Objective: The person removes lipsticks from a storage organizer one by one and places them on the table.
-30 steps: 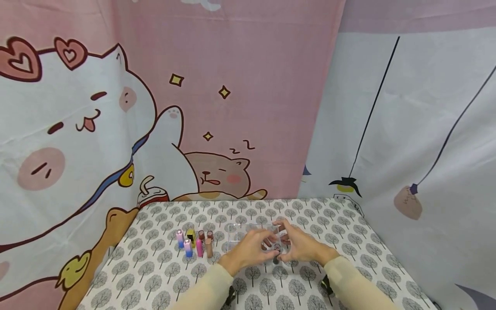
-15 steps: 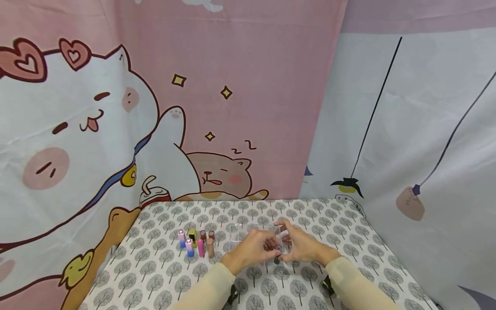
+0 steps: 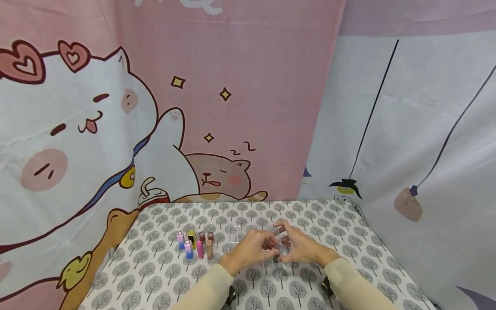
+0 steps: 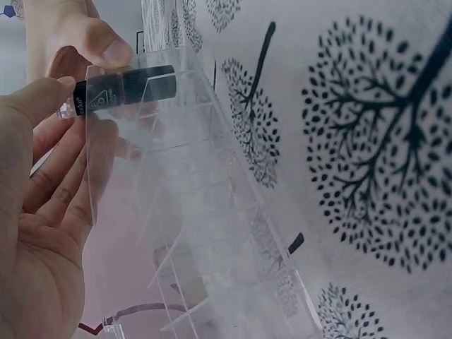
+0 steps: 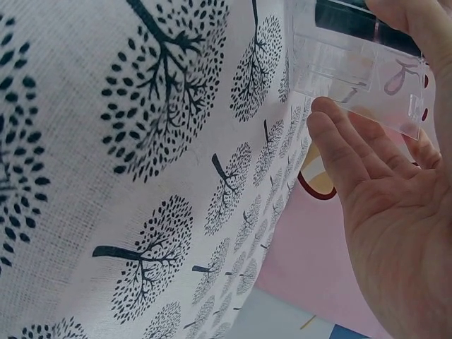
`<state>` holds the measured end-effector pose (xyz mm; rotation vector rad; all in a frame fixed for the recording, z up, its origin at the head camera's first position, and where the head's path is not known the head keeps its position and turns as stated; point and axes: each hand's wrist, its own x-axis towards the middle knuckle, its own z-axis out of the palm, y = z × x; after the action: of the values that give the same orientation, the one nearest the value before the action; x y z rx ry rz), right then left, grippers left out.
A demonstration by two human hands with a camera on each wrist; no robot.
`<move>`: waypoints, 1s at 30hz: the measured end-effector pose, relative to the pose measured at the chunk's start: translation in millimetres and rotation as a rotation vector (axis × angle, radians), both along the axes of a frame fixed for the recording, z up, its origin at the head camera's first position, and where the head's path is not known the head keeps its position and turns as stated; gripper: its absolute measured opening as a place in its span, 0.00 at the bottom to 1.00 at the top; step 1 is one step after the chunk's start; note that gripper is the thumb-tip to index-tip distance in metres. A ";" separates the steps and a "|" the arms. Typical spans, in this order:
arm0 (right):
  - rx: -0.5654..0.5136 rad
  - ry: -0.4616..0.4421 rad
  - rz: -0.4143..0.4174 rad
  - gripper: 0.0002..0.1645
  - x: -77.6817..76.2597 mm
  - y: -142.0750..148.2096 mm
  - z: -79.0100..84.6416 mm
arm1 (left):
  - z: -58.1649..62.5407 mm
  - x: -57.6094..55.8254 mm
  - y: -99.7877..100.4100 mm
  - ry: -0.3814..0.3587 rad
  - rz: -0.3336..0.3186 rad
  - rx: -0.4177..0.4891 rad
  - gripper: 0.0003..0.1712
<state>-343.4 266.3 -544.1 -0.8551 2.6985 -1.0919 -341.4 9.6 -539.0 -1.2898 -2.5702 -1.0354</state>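
Note:
A clear, divided acrylic organizer (image 4: 205, 176) stands on the tree-print cloth. In one of its end compartments is a dark lipstick tube (image 4: 138, 88) with a clear end and pale lettering. My left hand (image 3: 252, 247) pinches the tube's clear end between thumb and fingers, in the left wrist view just outside the organizer's open side. My right hand (image 3: 300, 247) grips the organizer's right end, its thumb in front near the tube and its fingers (image 5: 339, 134) along the far side. In the head view both hands hide much of the box.
Left of the organizer several lipsticks stand upright: two pink-and-blue tubes (image 3: 188, 249), a black-and-gold one (image 3: 191, 237), a bright pink one (image 3: 199, 248), a brown one (image 3: 209, 249) and two dark red ones (image 3: 210, 236). A cartoon curtain (image 3: 248, 86) hangs behind the table.
My left fingers have drawn in slightly above the lipstick tube. The right hand and the organizer keep their place; the head view shifts a little.

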 end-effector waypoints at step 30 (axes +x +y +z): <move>-0.012 0.004 0.009 0.67 -2.5 -0.3 -2.1 | 20.8 6.7 -8.6 0.087 -0.023 0.095 0.13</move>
<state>-346.0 266.1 -546.2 -0.8717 2.6910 -1.1068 -334.7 1.0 -518.2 -1.3136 -2.4177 -1.0662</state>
